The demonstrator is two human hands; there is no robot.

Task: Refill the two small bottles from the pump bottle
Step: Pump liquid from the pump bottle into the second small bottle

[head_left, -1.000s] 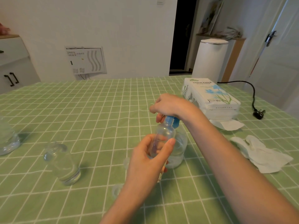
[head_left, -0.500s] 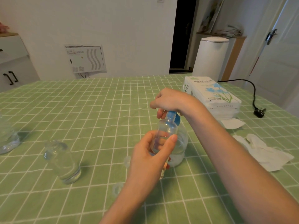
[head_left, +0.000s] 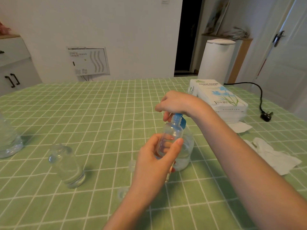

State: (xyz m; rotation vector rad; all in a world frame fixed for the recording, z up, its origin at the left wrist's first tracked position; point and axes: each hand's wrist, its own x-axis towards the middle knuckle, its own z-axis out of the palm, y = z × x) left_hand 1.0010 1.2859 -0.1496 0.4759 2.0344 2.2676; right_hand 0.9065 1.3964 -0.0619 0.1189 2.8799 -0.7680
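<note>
Hardly anything is displaced since the earlier frames: the held small bottle is kept lifted against the pump bottle, and both hands are kept where they were.

Most of the view is taken up by a table covered in a green checked cloth. At its far right a tissue pack is laid, and nearer, at the right, a crumpled tissue is spread.

Near the middle of the table the pump bottle is stood upright. Its blue pump head is covered from above by the right hand, whose fingers are curled down around it.

The held small bottle is gripped by the left hand, with thumb and fingers wrapped round its clear body. It is raised off the cloth in front of the pump bottle, and its neck is brought just beside the pump head. Whether the two are touching cannot be told.

A second small bottle is stood uncapped at the near left, well apart from the hands. Two clear caps are left on the cloth just left of the left hand.
</note>
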